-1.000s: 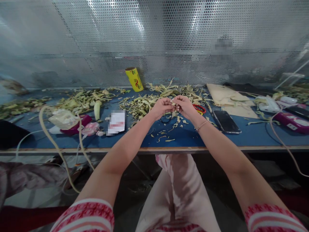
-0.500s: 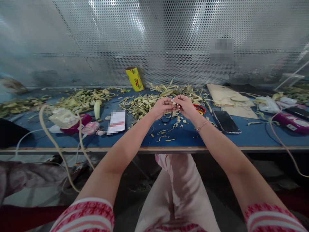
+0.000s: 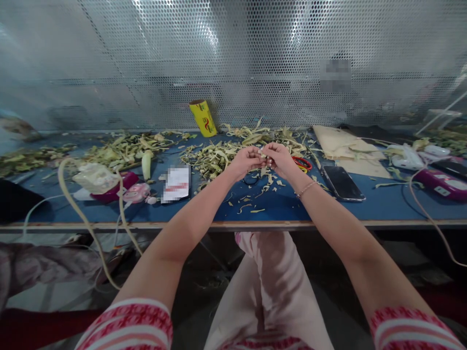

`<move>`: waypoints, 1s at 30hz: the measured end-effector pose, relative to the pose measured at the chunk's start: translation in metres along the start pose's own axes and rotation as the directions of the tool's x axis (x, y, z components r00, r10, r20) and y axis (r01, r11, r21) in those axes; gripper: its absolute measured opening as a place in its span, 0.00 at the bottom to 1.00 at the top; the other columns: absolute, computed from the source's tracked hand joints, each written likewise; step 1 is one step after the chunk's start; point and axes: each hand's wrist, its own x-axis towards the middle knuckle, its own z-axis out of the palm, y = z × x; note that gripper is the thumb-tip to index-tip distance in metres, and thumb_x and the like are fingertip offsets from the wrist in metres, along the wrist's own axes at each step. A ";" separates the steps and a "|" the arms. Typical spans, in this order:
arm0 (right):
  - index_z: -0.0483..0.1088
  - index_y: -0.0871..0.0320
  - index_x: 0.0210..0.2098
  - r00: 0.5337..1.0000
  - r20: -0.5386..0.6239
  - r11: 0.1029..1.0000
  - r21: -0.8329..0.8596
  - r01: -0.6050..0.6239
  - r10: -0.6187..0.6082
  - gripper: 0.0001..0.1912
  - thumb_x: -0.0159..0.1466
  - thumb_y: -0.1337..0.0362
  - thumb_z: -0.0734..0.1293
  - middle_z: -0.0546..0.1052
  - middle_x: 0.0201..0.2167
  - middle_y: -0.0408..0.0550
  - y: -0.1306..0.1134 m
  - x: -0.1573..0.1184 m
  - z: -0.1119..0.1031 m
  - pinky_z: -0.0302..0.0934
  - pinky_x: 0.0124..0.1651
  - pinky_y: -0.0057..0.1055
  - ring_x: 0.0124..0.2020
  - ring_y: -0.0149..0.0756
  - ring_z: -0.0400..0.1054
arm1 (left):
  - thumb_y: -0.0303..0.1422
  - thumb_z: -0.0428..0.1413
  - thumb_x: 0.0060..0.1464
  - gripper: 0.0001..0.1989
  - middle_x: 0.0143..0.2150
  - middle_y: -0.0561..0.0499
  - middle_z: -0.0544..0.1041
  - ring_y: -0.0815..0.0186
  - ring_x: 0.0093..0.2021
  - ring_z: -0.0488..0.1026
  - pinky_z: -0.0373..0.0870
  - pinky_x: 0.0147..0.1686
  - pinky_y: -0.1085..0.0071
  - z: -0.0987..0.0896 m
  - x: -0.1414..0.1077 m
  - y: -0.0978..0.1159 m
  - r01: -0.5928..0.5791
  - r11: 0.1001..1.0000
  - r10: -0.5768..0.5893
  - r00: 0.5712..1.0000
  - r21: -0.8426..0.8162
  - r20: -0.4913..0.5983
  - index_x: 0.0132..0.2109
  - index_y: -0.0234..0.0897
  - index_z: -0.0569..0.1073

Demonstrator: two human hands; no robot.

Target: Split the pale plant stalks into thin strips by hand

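My left hand and my right hand meet fingertip to fingertip above the blue table. Both are closed, pinching a small pale plant piece between them; fingers cover most of it. Just behind and left of my hands lies a heap of dried, yellow-green plant pieces. Small pale scraps are scattered on the tabletop nearer to me. Red and yellow loops lie beside my right hand, partly hidden by it.
A yellow cardboard tube stands tilted near the perforated metal panel. To the right are a phone, a brown paper sheet and a purple device. On the left are a white packet, another plant heap and a looping hose.
Almost nothing differs. My fingers shift very slightly around the small plant piece, and both hands stay in the same place.
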 end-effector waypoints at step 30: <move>0.66 0.59 0.29 0.997 0.069 0.991 -0.127 0.046 -0.037 0.18 0.48 0.56 0.75 0.67 0.17 0.36 0.002 0.002 -0.002 0.50 0.19 0.23 0.16 0.22 0.56 | 0.19 0.59 0.40 0.16 0.23 0.56 0.73 0.71 0.23 0.73 0.73 0.31 0.71 0.006 -0.001 0.004 0.044 0.997 -0.052 0.992 -0.071 -0.116 0.38 0.33 0.65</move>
